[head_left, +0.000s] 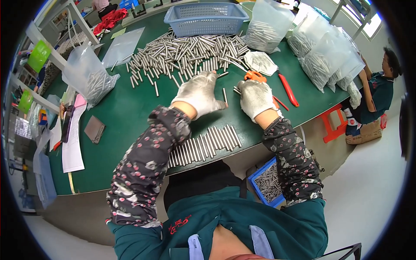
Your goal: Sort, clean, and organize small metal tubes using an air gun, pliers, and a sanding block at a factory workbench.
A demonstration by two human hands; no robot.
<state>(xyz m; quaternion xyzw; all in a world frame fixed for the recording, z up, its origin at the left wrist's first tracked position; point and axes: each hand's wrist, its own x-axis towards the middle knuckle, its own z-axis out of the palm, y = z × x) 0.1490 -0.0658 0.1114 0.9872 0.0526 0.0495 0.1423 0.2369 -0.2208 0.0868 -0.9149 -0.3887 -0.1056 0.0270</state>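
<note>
Seen from above, nearest the body: a blue bin (pixel 269 184) of short metal pins below the tabletop edge, partly hidden by the right sleeve. On the green tabletop (pixel 125 117), a tidy row of metal rods (pixel 203 147) laid side by side, slim, silvery, all alike in length. Just beyond, left hand (pixel 200 93) in a pale glove, palm down, fingers spread flat on the surface beside a single loose rod (pixel 225 96). Right hand (pixel 255 97), also gloved, curled around a few rods whose ends poke out at the thumb side (exact count hard to make out). Orange-handled cutters (pixel 255 76) partly covered by that hand; red-handled tool (pixel 288 89) just to the right. Farther off, a big loose heap of rods (pixel 190 54), tumbled at all angles. Behind it, a blue basket (pixel 206 18), and clear bags of rods (pixel 320 52) right and left, contents blurred. At far right, a seated person (pixel 379 93), cut off by the rim.
</note>
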